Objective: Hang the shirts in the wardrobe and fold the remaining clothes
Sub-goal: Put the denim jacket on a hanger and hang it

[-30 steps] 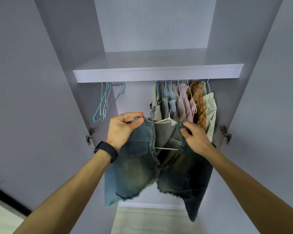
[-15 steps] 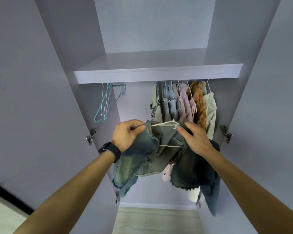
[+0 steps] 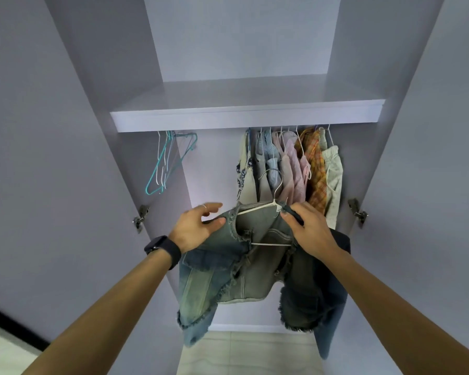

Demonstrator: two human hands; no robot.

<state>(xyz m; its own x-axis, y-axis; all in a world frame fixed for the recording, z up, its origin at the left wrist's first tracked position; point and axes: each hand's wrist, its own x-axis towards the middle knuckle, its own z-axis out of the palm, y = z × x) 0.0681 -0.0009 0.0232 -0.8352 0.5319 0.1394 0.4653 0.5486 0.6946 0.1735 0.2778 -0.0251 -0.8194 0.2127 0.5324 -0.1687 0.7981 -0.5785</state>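
Note:
A frayed, faded denim shirt is draped on a white wire hanger in front of the open wardrobe. My right hand pinches the collar and the hanger's right shoulder. My left hand lies against the denim's left shoulder with its fingers spread and relaxed, thumb on the cloth. The hanger's hook points up, below the rail and free of it. Several shirts hang on the right under the shelf.
Several bare teal and white hangers hang at the rail's left end. A white shelf spans the wardrobe above the rail. Both doors stand open, with hinges on the side walls. Tiled floor shows below.
My left hand has let go of the denim's shoulder and spread its fingers. The shirt has dropped and unfolded on the hanger, and the hook now stands clear above the collar.

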